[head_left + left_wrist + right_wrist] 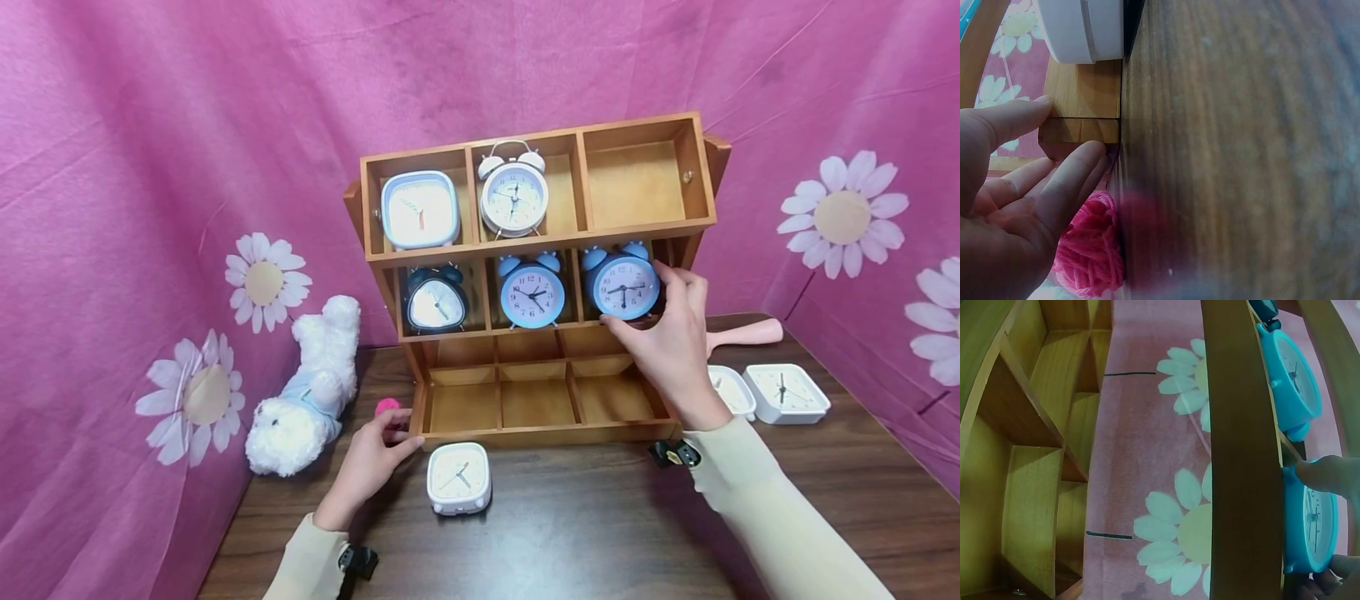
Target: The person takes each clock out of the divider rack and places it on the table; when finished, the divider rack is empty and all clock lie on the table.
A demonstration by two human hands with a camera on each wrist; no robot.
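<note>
My right hand (670, 337) grips a blue twin-bell alarm clock (624, 287), thumb and fingers at opposite sides of its case. This clock stands in the right compartment of the middle tier of a wooden display shelf (540, 437). In the right wrist view, the thumb (1329, 474) lies against the clock's rim. My left hand (372, 465) holds the shelf's lower left front corner between thumb and fingers, and the corner block (1082, 130) shows in the left wrist view. Just right of that hand, a white square clock (459, 477) sits on the table.
Another blue clock (532, 292) and a dark clock (437, 302) share the middle tier. Above are a square clock (420, 208) and a white twin-bell clock (514, 196). White clocks (786, 393) and a pink handle (746, 336) lie right; a plush toy (303, 408) and pink yarn (1091, 247) left.
</note>
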